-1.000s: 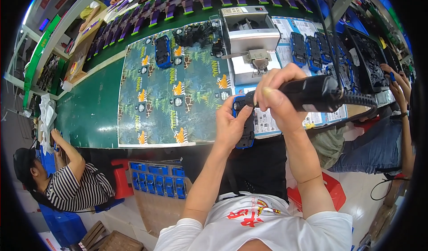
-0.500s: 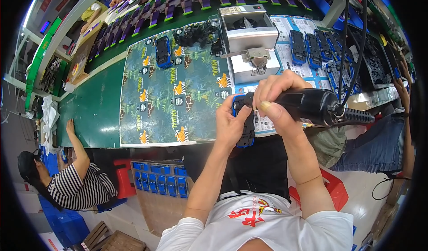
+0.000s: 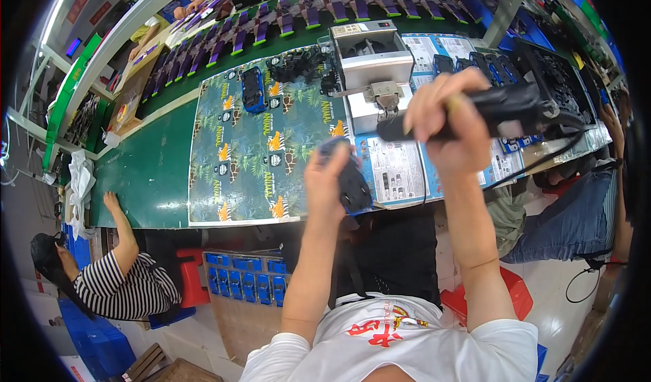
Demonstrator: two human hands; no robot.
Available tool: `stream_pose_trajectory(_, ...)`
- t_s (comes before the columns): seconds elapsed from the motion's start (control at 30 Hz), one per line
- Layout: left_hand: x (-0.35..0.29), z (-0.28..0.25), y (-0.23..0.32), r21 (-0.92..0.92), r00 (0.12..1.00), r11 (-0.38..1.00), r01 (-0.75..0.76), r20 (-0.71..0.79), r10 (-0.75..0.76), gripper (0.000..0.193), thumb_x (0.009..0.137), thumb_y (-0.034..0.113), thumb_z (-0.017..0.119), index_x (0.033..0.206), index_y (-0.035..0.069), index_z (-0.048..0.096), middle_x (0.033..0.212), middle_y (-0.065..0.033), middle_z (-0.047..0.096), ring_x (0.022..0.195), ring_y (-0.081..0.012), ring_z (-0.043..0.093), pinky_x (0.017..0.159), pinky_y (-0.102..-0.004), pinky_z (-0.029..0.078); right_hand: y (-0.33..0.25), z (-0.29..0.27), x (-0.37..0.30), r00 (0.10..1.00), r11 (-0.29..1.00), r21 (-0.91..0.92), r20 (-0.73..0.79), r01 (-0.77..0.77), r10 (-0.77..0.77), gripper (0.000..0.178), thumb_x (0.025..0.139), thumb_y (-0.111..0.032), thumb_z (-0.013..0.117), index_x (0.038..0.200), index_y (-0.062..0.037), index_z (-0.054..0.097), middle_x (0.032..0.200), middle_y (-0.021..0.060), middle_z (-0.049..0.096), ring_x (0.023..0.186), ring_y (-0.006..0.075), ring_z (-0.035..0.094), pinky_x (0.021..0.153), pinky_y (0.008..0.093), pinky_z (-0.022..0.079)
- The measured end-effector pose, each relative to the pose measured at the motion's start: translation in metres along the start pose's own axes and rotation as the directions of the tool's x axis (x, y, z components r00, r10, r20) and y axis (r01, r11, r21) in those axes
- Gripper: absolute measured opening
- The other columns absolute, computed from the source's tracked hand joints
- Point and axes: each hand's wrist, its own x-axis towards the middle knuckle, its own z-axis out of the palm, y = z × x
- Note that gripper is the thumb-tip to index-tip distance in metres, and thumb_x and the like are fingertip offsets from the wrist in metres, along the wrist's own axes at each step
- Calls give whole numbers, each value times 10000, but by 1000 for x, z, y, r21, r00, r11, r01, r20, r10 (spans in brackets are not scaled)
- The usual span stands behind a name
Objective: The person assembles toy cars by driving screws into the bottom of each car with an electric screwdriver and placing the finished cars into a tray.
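My left hand (image 3: 324, 185) grips a blue toy car (image 3: 355, 188), its black underside facing up, at the table's front edge; both are smeared by motion. My right hand (image 3: 453, 117) is wrapped round a black electric screwdriver (image 3: 505, 104), held level with its nose to the left. The screwdriver's tip is apart from the car. Just beyond it stands a white and silver screw feeder (image 3: 374, 63). Another blue toy car (image 3: 253, 89) lies underside up on the patterned mat (image 3: 261, 158).
Several blue cars (image 3: 485, 65) lie at the right, by a black tray of parts (image 3: 563, 84). Black parts (image 3: 298, 67) are heaped left of the feeder. Purple-and-green pieces (image 3: 281, 24) line the far belt. A person in stripes (image 3: 129, 284) sits left, near a box of blue cars (image 3: 247, 284).
The screwdriver has come off the car and moved up and to the right in my right hand. My left hand has shifted left with the car, which now leans differently.
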Motion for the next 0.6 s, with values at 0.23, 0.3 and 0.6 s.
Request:
stream_pose_trajectory(0.23, 3, -21, 4, -147, 997, 988, 44, 62, -35, 396, 825, -43, 649, 1201, -9, 530, 1153, -176, 635, 1065, -330, 655, 800, -467, 602, 25, -12, 41, 990, 958, -285, -121, 36, -73, 114, 823, -39, 757, 806, -5, 649, 617, 29, 613, 473, 75, 558, 456, 204, 430)
stream_pose_trajectory(0.3, 1, -16, 6, -118, 998, 992, 50, 54, -44, 400, 816, -47, 646, 1197, -10, 531, 1149, -174, 639, 1035, -316, 665, 777, -450, 606, 30, -9, 38, 996, 920, -392, -77, 12, -46, 127, 826, -62, 764, 777, -5, 661, 588, 11, 609, 472, 60, 559, 458, 199, 433)
stream_pose_trajectory(0.6, 7, -17, 6, -207, 998, 976, 62, 6, -62, 358, 791, -62, 626, 1135, -4, 544, 1046, -152, 650, 869, -240, 674, 721, -417, 614, 36, -7, 50, 993, 841, -529, -68, -117, 95, 185, 835, -109, 735, 734, -28, 603, 533, 20, 556, 437, 89, 525, 458, 236, 420)
